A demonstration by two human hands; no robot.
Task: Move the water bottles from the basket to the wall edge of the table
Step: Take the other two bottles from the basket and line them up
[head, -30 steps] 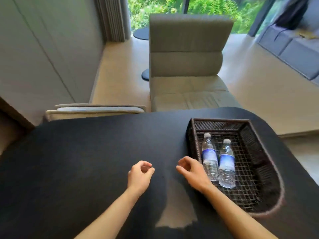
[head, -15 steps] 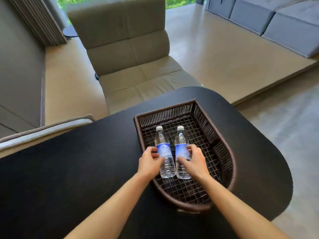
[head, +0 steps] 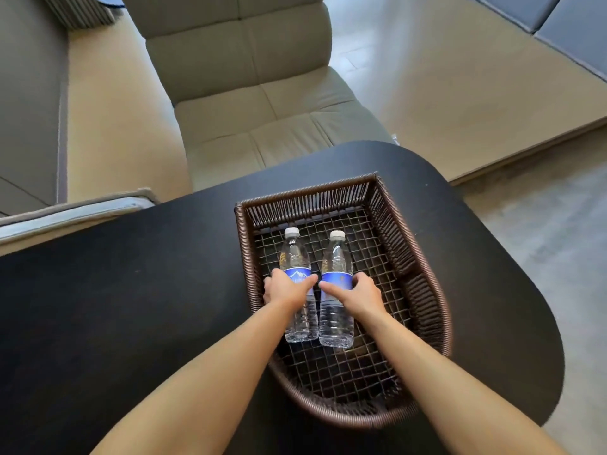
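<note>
Soft daylight filled the scene, brightest on the floor (head: 460, 77) far beyond the fingertips. The black table (head: 131, 290) showed almost no shadow. Wide-angle distortion bent the edges; focus stayed sharp.

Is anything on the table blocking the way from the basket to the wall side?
Only the basket's left wall, which both bottles must be lifted over. Beyond it the black tabletop shows nothing in the way.
</note>
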